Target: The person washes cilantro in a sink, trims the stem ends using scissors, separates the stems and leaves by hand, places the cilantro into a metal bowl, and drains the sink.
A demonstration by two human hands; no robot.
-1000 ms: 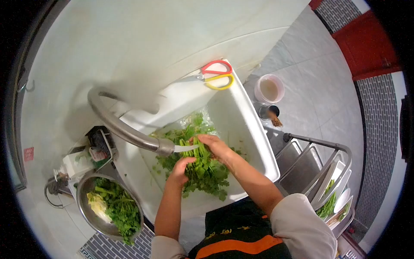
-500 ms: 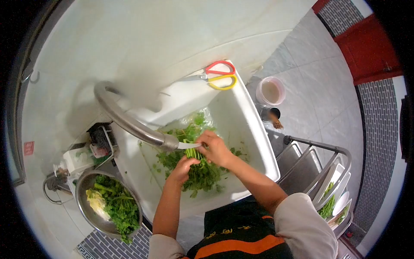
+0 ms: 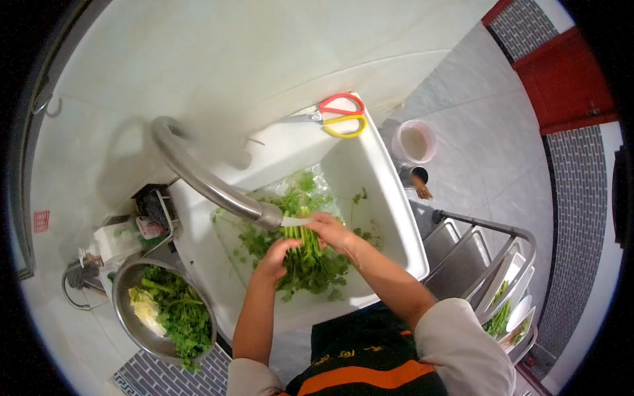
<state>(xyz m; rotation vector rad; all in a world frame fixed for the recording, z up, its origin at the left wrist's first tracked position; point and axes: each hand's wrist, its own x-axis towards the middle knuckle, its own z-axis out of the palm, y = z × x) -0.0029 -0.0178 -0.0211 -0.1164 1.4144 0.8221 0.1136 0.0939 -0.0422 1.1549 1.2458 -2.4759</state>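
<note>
A bunch of leafy green herbs (image 3: 316, 267) is under the faucet (image 3: 228, 197), with water running onto its stems. My right hand (image 3: 328, 232) is closed round the stems from the right. On their left side is my left hand (image 3: 277, 259), its thumb and fingers curved apart against the bunch; what its fingers hold underneath is hidden. More loose greens (image 3: 300, 191) float in the water of the white sink (image 3: 394, 191), behind the bunch.
Scissors (image 3: 342, 115) with red and yellow handles lie on the sink's back ledge. A metal bowl (image 3: 122, 300) of greens stands at the left. A pink bucket (image 3: 431, 142) and a rack (image 3: 489, 221) with trays are at the right.
My right hand moved off the top of the stems to their right side. My left hand's fingers loosened from the stems. The leaves spread lower in the sink.
</note>
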